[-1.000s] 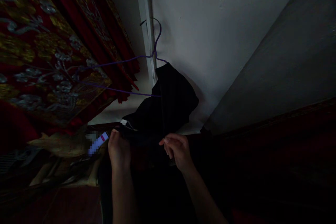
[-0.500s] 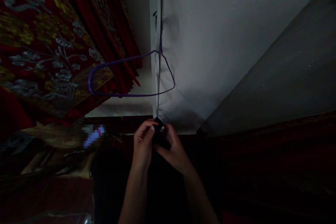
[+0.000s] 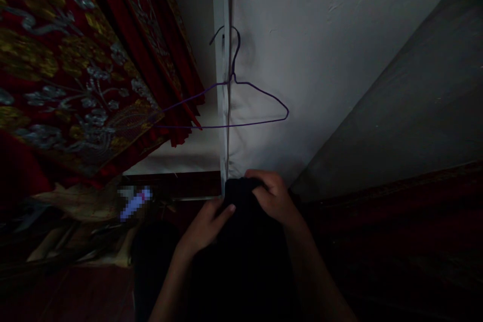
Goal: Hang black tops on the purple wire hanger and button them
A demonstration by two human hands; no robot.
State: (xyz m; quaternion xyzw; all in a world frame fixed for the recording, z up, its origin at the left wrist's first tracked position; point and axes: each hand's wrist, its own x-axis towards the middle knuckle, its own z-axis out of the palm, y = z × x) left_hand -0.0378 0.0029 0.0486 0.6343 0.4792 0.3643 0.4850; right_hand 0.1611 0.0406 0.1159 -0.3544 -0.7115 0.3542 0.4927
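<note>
A dark cloth garment (image 3: 241,216), nearly black, hangs between my hands; its kind is hard to make out in the dim light. My left hand (image 3: 207,224) grips its left side, thumb lying on top. At the upper right edge, my right hand (image 3: 269,193) has its fingers closed around the fabric. Above both hands, apart from them, a thin purple wire hanger (image 3: 260,89) hangs with nothing on it. Its hook loops over a narrow pale upright strip (image 3: 221,60) along the wall.
A red curtain (image 3: 113,60) with gold and silver floral patterns hangs at left, overlapping the hanger's left end. Beneath it stands wooden furniture (image 3: 124,251) with a blurred bluish object (image 3: 135,205) nearby. A pale wall (image 3: 320,35) rises ahead and to the right.
My hands have moved apart, the right one going rightward, and more of the dark cloth shows spread between them. The hanger has swung round to face me more broadly.
</note>
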